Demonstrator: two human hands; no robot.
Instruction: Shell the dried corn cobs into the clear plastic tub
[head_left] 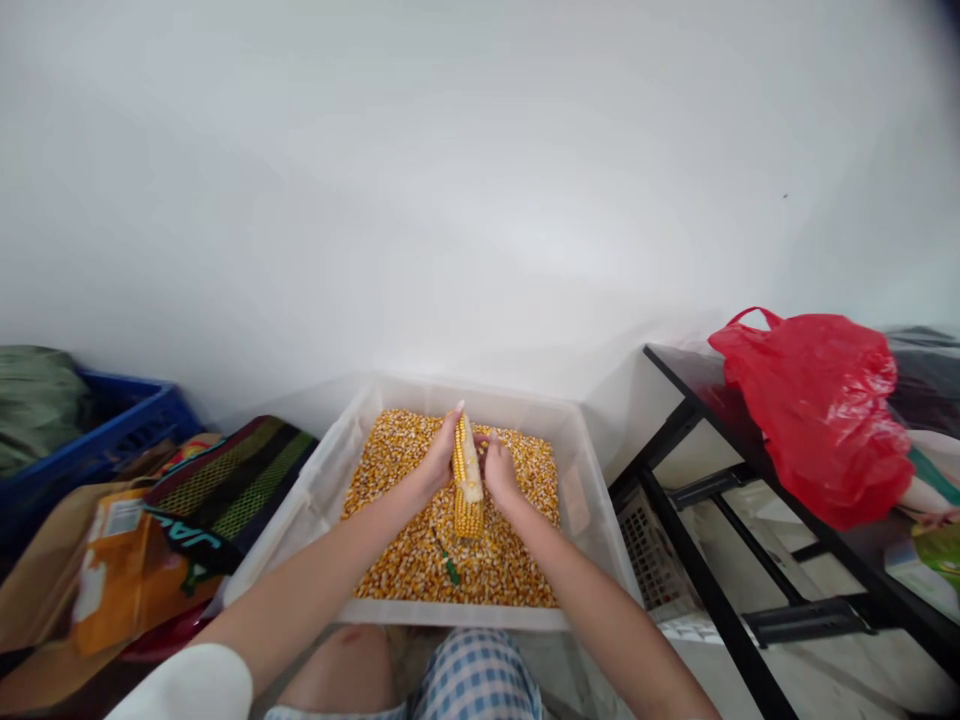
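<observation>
My left hand [442, 448] is wrapped round the left side of a corn cob [468, 478], which points away from me above the kernels. Part of the cob is stripped to a pale core, while yellow kernels stay on its left side and near end. Close by the cob's right side is my right hand [499, 468], its fingers curled; what they hold, if anything, is hidden. Below both hands, loose corn kernels [405, 560] fill a translucent plastic bin [592, 480]. A small green and dark tool [450, 570] lies on the kernels.
At the right stands a black-framed table [697, 400] with a red plastic bag [817, 400] on it. A white basket [652, 550] sits under it. To the left are a blue crate [142, 400], a mesh bag [232, 480] and orange packaging [120, 570]. A white wall [480, 200] rises behind.
</observation>
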